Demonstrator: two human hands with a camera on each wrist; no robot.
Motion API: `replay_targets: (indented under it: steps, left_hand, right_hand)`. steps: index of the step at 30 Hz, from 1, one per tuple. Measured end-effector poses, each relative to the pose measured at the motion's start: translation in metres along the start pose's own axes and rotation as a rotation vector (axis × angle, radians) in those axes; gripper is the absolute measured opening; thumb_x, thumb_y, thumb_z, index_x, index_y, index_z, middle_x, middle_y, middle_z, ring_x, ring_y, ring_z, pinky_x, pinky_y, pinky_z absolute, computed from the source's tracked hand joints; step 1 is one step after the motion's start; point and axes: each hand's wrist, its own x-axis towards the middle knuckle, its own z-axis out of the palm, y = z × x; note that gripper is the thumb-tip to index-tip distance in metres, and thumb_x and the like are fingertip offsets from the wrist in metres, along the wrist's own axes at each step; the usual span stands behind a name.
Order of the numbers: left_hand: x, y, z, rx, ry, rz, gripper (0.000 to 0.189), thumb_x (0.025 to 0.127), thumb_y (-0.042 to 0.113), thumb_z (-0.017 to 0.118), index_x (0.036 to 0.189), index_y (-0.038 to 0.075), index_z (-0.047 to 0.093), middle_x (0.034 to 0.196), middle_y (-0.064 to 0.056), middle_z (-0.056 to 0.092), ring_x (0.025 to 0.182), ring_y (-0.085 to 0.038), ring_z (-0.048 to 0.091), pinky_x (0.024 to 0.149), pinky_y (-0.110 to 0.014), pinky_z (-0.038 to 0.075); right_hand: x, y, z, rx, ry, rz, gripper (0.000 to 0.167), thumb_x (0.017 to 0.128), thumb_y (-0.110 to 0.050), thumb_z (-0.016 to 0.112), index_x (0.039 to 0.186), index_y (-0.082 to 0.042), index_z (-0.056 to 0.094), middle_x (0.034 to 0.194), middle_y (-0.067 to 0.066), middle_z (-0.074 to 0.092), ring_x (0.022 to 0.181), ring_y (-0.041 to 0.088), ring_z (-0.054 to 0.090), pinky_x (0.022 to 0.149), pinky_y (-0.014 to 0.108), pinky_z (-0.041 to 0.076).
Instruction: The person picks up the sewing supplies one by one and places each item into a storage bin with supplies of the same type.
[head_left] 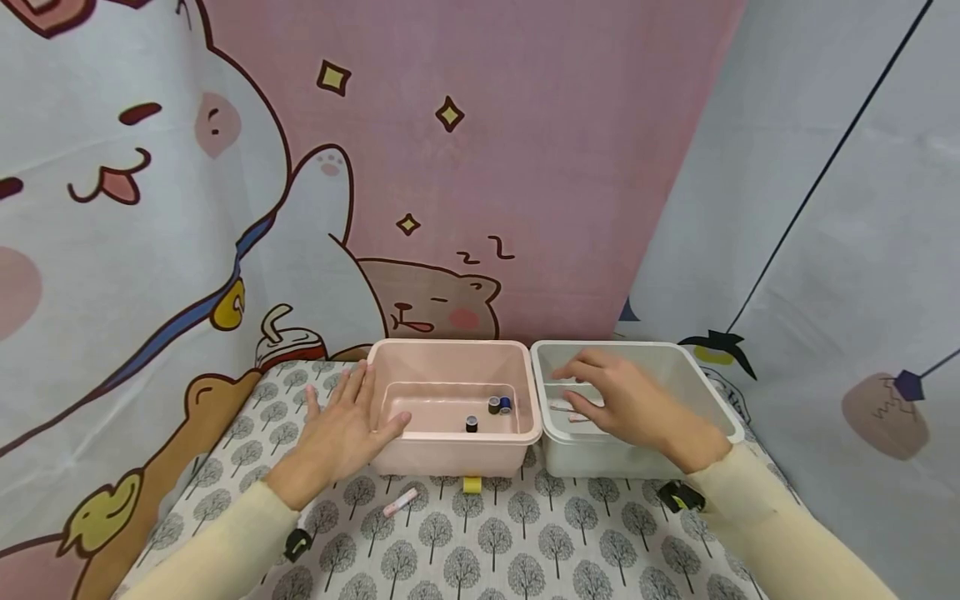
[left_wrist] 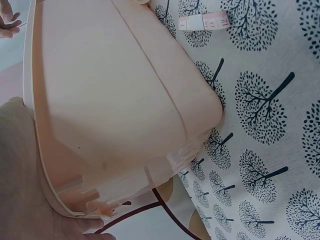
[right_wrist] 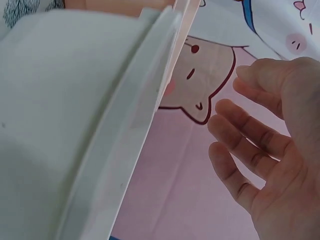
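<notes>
My left hand point(head_left: 337, 433), its fingers spread, rests against the left rim of a pink bin point(head_left: 453, 454). In the left wrist view that hand point(left_wrist: 22, 175) lies along the bin's edge. Inside the bin are a black thread spool point(head_left: 472, 424), a second dark spool point(head_left: 493, 405) and a blue spool point(head_left: 505, 406). Over the white bin point(head_left: 600, 458), my right hand point(head_left: 626, 400) hovers with loosely bent fingers. The right wrist view shows nothing between the fingers of this hand point(right_wrist: 270, 150). Small thin items point(head_left: 577, 418) lie in the white bin, partly hidden and too small to identify.
A folded pink-and-white measuring tape point(head_left: 401, 502) lies on the tree-print cloth point(head_left: 495, 575) before the pink bin. Close to that bin's front wall is a small yellow block point(head_left: 472, 484). The two bins stand side by side, with a printed curtain point(head_left: 555, 167) behind.
</notes>
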Motion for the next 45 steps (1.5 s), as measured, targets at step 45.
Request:
replay_targets:
  steps: [45]
  left_hand:
    - [0.001,0.000,0.000,-0.022,0.001,-0.003,0.113,0.114,0.084,0.039,0.185,-0.002,0.017,0.196,-0.022,0.010,0.182,-0.052,0.014,0.134,-0.095,-0.002]
  right_hand:
    - [-0.041,-0.075,0.080,0.127,0.096,-0.119,0.031,0.097,-0.012,0.092,0.126,-0.015,0.085,0.126,-0.004,0.082,0.106,0.007,0.081,0.095,0.020,0.068]
